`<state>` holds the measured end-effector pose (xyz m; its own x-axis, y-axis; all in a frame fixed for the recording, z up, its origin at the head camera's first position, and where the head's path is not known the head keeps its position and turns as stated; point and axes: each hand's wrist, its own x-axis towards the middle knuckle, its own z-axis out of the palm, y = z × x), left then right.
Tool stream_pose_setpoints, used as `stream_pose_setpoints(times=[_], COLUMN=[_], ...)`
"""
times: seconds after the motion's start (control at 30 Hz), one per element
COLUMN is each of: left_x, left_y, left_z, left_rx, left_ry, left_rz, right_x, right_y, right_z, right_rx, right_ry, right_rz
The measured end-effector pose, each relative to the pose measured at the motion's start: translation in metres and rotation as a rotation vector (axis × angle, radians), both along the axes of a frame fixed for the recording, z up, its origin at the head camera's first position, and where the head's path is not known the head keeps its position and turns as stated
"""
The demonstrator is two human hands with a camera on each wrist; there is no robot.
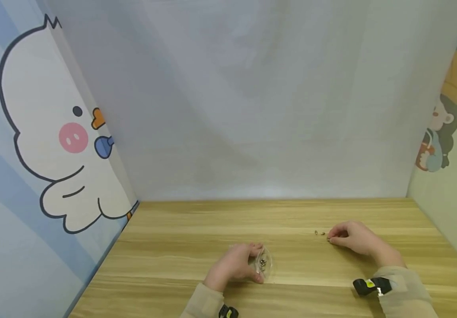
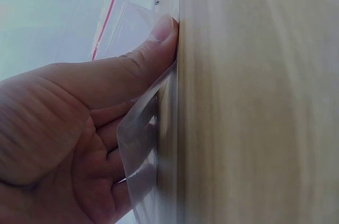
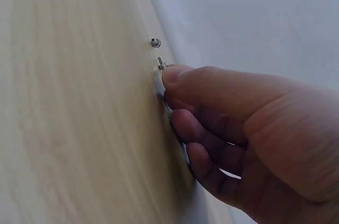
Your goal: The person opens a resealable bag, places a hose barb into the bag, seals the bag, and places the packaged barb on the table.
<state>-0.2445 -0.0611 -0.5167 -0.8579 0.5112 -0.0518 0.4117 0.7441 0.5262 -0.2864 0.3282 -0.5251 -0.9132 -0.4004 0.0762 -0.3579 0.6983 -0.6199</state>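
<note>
My left hand [image 1: 235, 264] holds a clear plastic zip bag [image 1: 268, 260] against the table, thumb on one side and fingers on the other. Several small metal pieces [image 1: 262, 262] lie inside the bag. A red zip strip [image 2: 104, 27] shows on the bag in the left wrist view. Farther right, my right hand [image 1: 356, 238] pinches a small metal screw [image 3: 161, 64] between thumb and forefinger, just at the tabletop. Its other fingers are curled below. Just left of these fingertips, two small metal pieces lie on the wood, one nearer [image 1: 323, 233] and one farther [image 1: 316, 232].
The wood-grain table [image 1: 196, 221] ends at a pale grey curtain [image 1: 252, 110] behind. On the left stands a blue panel with a white cartoon bird [image 1: 41, 106]; a pale panel with a cartoon figure [image 1: 447, 119] stands on the right. Black straps [image 1: 372, 286] sit on both sleeves.
</note>
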Motion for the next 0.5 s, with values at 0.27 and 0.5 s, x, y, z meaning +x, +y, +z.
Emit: stream_pose_setpoints(times=[0.27, 0.5], left_x=[-0.0014, -0.0011], left_y=[0.0006, 0.0004], left_z=[0.0001, -0.0001], left_rx=[-0.004, -0.002], left_ry=[0.005, 0.002], left_rz=[-0.002, -0.003], right_x=[-0.0009, -0.0019], right_y=[-0.0005, -0.0075], right_z=[-0.0001, -0.0011], right_rx=[-0.009, -0.015], right_ry=[0.021, 0.02], right_rz=[0.024, 0.044])
